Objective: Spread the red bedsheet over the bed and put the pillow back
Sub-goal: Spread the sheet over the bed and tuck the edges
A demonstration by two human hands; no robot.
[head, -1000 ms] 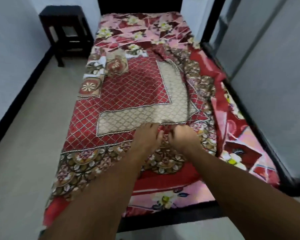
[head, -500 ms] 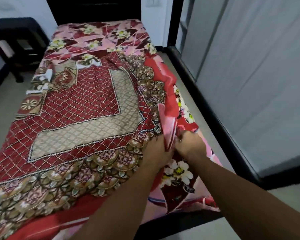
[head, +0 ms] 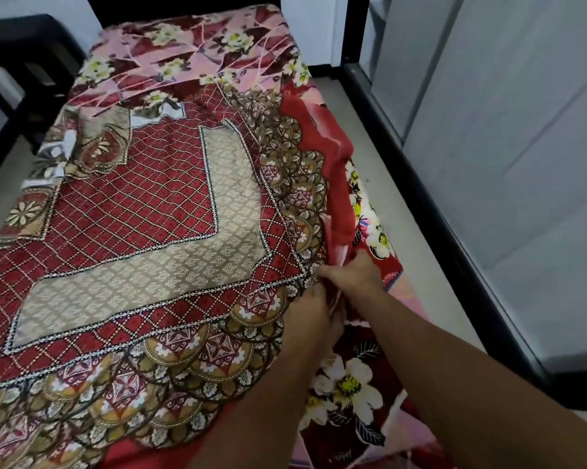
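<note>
Presently, the head view, the only one on offer.

1. Red bedsheet (head: 133,214). It has a lattice and beige centre panel with a scalloped border. It lies over most of the bed (head: 184,8), from the lower left of the frame up towards the upper centre. It sits skewed. Its right margin is doubled back into a plain red fold (head: 322,143) running down right of centre, so the cloth falls short on that side. It also stops short of the head end.

2. Floral cover (head: 346,387). Pink and dark red with white flowers, it shows bare along the right side and across the top of the frame. That marks where the sheet has not reached.

3. Right hand (head: 353,275). It is right of centre, with fingers and thumb closed on the red edge at the foot of the fold.

4. Left hand (head: 314,319). It is just below and touching the right hand. Its fingertips are buried in the same cloth, so this reads as a pinch, though the tips are hidden. The hands are together at one spot, probably so that the doubled margin can be drawn out towards the right side.

5. Pillow. Not in view, so I judge its return not yet begun.

6. Dark stool (head: 24,59). It stands in the upper left beside the bed, on the pale floor (head: 387,184).

7. Grey wall panels (head: 505,164). They fill the right of the frame, above a black skirting (head: 434,211).

Estimate: the spreading is partly done, with the right side and the head end outstanding.
</note>
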